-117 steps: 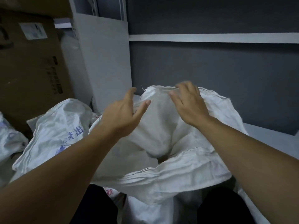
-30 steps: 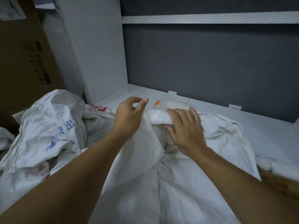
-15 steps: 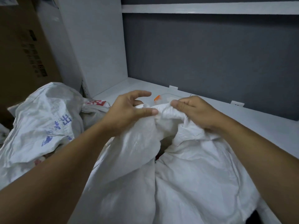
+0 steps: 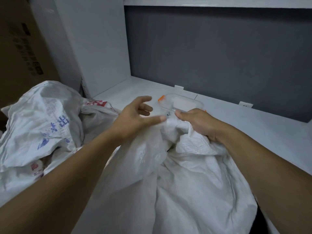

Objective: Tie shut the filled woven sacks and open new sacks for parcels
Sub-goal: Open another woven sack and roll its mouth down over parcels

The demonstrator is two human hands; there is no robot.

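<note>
Woven sack runs away from us, neck towards the clear box — our right hand grips that neck, left hand spread beside.

The neck of the sack has been let go by the left hand — fingers spread open now, just off the fabric.

Single view, head-worn, wide-angle. It looks forward and down along both forearms, close over the sack, with left hand and right hand mid-frame. Shelf and grey wall fill the far top; second sack and carton sit at the left.
</note>
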